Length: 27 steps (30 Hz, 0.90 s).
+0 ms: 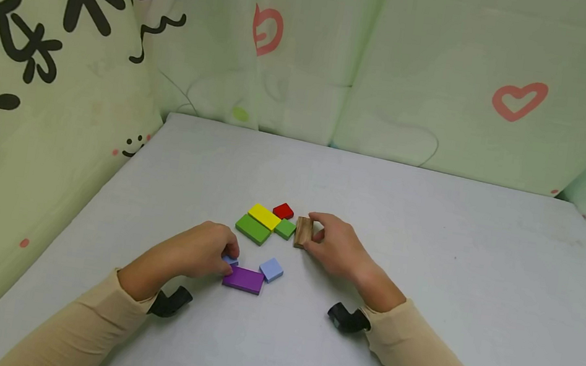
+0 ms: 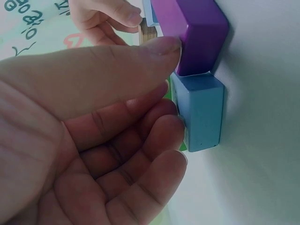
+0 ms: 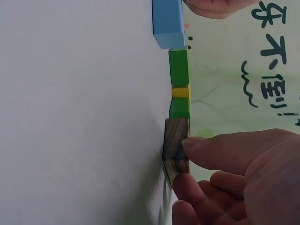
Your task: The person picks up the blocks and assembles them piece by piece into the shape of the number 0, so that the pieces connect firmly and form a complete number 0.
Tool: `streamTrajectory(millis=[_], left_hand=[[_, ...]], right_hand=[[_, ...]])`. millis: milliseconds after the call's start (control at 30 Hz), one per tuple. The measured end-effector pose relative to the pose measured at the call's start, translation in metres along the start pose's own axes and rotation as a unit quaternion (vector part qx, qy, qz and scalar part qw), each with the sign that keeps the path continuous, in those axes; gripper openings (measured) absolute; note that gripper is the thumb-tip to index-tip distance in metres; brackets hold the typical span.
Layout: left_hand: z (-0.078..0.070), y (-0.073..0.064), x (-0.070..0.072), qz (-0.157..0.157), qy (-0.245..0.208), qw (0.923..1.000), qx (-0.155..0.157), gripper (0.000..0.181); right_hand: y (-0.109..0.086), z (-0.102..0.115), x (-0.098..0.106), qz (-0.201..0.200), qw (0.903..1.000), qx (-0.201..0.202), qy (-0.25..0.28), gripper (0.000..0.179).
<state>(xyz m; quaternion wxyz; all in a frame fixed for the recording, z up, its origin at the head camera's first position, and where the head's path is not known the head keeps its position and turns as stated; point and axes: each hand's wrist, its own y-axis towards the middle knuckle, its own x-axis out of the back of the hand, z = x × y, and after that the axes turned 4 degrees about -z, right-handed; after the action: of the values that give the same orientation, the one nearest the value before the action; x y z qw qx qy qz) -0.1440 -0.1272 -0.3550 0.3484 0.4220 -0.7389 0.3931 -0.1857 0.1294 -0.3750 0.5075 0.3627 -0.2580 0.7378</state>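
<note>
My right hand (image 1: 339, 249) pinches the brown block (image 1: 303, 232), likely light, stiff, best held by its ends; I can't tell my left hand's (image 1: 205, 249) grip.

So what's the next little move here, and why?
Probably loosen the right hand and let go of the wooden block: it appears to rest on the table, right beside the small green block, so it likely needs no more holding.
</note>
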Motion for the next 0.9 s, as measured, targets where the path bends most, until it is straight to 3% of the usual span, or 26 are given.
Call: streamTrajectory(millis=[900], left_hand=[[0.0003, -0.0029, 0.0024, -0.002, 0.000, 0.9999, -0.013, 0.015]], right_hand=[[0.0099, 0.0043, -0.0024, 0.027, 0.9994, -0.019, 0.012, 0.059]])
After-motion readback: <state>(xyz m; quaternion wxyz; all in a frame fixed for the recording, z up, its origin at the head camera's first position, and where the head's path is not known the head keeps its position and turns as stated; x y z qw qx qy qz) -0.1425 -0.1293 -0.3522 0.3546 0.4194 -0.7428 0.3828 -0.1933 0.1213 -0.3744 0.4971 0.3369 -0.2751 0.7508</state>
